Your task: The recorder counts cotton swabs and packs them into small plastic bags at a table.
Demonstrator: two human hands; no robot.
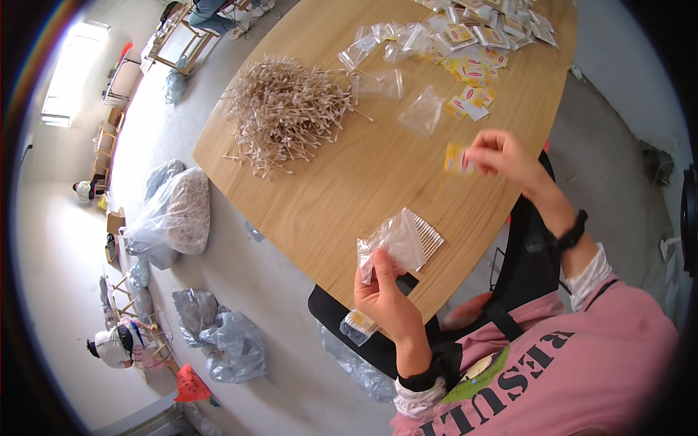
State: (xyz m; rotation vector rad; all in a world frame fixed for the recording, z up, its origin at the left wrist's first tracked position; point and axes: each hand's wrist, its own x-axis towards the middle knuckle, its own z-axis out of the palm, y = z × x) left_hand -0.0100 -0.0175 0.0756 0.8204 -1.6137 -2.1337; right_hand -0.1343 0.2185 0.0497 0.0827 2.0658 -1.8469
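Observation:
My left hand [389, 298] pinches a clear plastic bag [389, 240] over the near edge of the table. A neat row of cotton swabs [429, 238] shows at the bag's right side; whether they lie inside or behind it I cannot tell. Below that hand, another bundle of cotton swabs [360, 320] shows near the table edge. Farther right, my right hand [505, 160] holds a small yellow and white card [457, 158] between thumb and fingers, slightly blurred, above the table. Nearest to it are loose printed cards [471, 102] and a flat clear bag [423, 112].
A large heap of loose cotton swabs [287, 112] covers the left of the wooden table [349, 167]. Filled packets [494, 33] and clear bags [389, 43] lie at the far end. Stuffed plastic bags [178, 211] stand on the floor at left, where other people [113, 345] sit.

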